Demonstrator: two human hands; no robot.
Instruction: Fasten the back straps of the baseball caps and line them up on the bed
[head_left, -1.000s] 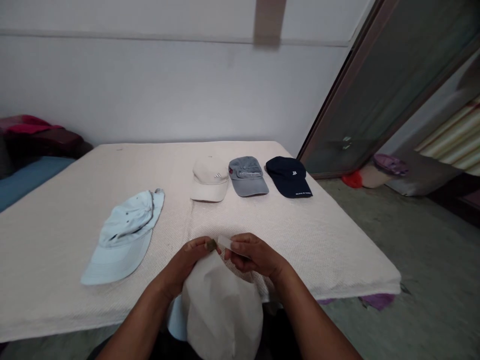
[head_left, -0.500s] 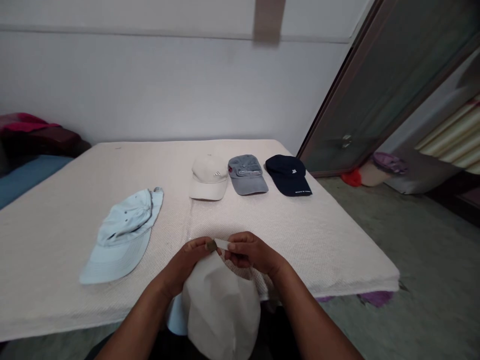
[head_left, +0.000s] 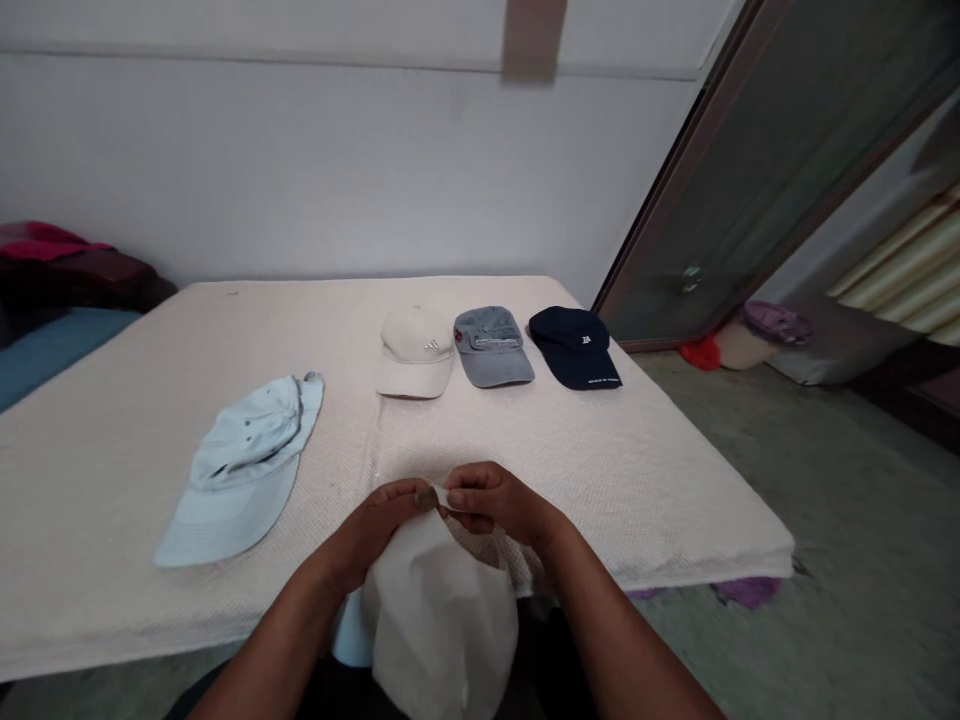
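Observation:
A cream cap (head_left: 442, 620) hangs at the near edge of the bed, its back strap facing up between my hands. My left hand (head_left: 386, 525) pinches the strap at its metal buckle (head_left: 427, 497). On the other side, my right hand (head_left: 495, 500) grips the strap's short pale end close to that buckle. A light blue brim shows under the crown at lower left. To the left lies a light blue cap (head_left: 244, 465) on its side. Farther back sit a beige cap (head_left: 415, 350), a grey-blue cap (head_left: 493, 347) and a navy cap (head_left: 576, 347) in a row.
The caps lie on a bed with a cream textured cover (head_left: 645, 480). A pale wall (head_left: 337, 180) stands behind it. Dark red bundles (head_left: 82, 265) are at far left. A glass-panelled cabinet (head_left: 720, 180) and a bag on the floor are at right.
My right hand has moved slightly left, nearer the buckle, and less of the strap end shows between my hands. The whole view has shifted a little.

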